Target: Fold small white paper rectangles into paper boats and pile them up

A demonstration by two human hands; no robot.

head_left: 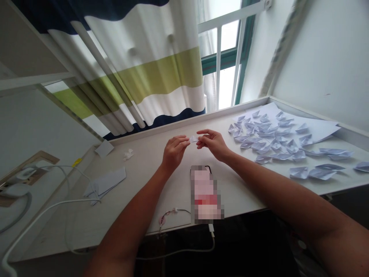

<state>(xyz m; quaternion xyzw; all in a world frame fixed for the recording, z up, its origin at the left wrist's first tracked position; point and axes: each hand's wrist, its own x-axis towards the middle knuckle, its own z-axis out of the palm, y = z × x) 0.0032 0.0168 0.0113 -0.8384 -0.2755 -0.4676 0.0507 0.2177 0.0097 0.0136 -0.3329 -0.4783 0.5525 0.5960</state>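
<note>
My left hand (173,151) and my right hand (212,143) meet above the middle of the white desk (150,184). Between their fingertips they pinch a small piece of white paper (193,139). Both hands have fingers closed on it. Just below my hands a phone (206,194) lies flat on the desk, its screen blurred. To the right, several small folded paper boats (268,134) lie spread over the desk, some on flat white sheets (317,129).
A few white sheets (105,182) lie at the left, with a crumpled scrap (128,154) and a small paper square (104,148) further back. White cables (57,204) run along the left and front edge. A striped curtain (138,77) and window stand behind the desk.
</note>
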